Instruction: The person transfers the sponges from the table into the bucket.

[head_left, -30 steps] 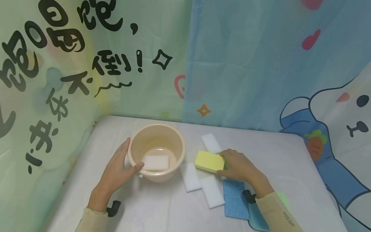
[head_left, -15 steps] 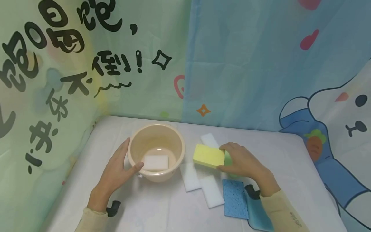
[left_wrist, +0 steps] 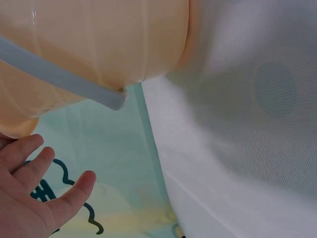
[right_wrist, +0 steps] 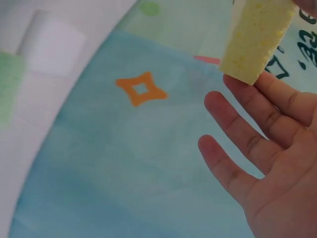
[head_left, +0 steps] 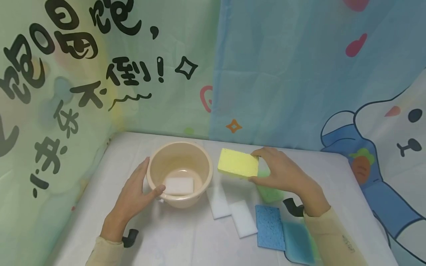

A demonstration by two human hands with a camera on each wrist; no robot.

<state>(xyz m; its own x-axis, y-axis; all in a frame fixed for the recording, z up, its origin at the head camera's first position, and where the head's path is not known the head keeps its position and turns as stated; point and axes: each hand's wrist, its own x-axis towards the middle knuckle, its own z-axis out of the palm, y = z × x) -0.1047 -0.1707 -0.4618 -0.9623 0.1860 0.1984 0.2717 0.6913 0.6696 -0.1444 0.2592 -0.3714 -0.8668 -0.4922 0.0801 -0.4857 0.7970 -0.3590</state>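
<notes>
My right hand (head_left: 283,171) pinches a yellow sponge (head_left: 237,162) by its right end, above the table. In the right wrist view the sponge's narrow side (right_wrist: 257,39) shows at the fingertips, and the other fingers (right_wrist: 233,119) are spread and straight. My left hand (head_left: 133,192) rests against the left side of a beige bucket (head_left: 179,203), its thumb at the front rim and its straight fingers along the outside. A white sponge (head_left: 179,186) lies inside the bucket. The bucket's grey handle (left_wrist: 59,74) hangs across its wall in the left wrist view.
Two white sponge pads (head_left: 244,218) lie right of the bucket. Beside them are a blue sponge (head_left: 270,227), a teal flat piece (head_left: 298,242) and a green piece (head_left: 270,194) under the right hand. Printed curtains (head_left: 283,74) stand behind the white table (head_left: 179,240).
My right hand has lifted the yellow sponge up and away from the pads, showing more of the green piece beneath. The left hand and bucket have stayed in place.
</notes>
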